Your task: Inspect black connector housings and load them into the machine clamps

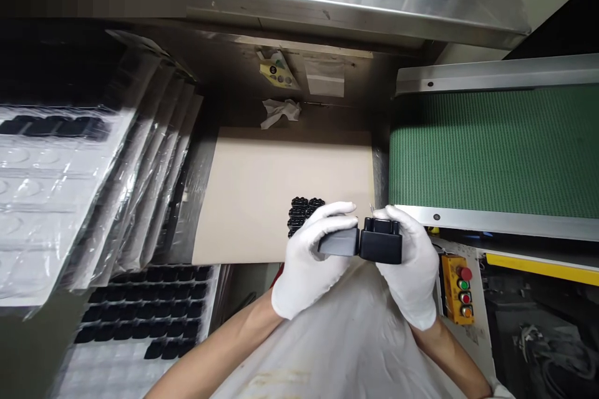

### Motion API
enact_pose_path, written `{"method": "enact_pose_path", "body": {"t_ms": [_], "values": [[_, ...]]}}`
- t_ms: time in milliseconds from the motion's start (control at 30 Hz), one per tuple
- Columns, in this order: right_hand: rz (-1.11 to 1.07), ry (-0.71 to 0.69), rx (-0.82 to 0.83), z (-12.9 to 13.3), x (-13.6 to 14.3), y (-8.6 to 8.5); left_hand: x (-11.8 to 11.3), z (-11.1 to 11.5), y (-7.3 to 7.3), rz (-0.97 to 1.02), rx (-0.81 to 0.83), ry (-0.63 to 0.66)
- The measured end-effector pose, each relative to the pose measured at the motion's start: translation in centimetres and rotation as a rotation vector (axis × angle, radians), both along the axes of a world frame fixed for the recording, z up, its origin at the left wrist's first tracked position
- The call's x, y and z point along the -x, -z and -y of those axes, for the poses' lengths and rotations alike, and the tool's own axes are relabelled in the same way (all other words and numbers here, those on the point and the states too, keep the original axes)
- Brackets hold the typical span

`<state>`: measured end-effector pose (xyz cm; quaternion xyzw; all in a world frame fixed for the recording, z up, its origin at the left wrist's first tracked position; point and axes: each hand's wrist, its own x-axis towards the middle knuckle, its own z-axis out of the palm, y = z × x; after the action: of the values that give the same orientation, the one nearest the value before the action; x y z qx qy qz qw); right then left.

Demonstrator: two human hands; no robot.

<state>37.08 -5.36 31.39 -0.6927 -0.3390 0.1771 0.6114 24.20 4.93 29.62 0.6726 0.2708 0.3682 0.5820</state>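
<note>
Both my hands wear white gloves and meet near the front edge of a beige mat (262,187). My left hand (311,262) grips a dark grey block-shaped part (337,242). My right hand (412,268) grips a black box-shaped housing (381,241). The two parts touch end to end between my hands. Just behind my left hand lies a small cluster of black round pieces (302,212) on the mat.
A green conveyor belt (491,149) runs on the right, with a yellow button box (457,290) below it. Clear plastic trays (56,199) are stacked at the left; a tray of black parts (145,305) sits at the lower left. Crumpled tissue (281,112) lies at the back.
</note>
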Motion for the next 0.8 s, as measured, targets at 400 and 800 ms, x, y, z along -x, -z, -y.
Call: {"method": "enact_pose_path", "body": {"t_ms": [400,800], "values": [[-0.019,-0.036,0.001,0.34,-0.47,0.08,-0.65,0.09,-0.53,0.055,0.213,0.0],[-0.007,-0.068,-0.038,0.48,-0.61,-0.39,-0.57,0.2,-0.43,0.139,0.188,0.011]]}}
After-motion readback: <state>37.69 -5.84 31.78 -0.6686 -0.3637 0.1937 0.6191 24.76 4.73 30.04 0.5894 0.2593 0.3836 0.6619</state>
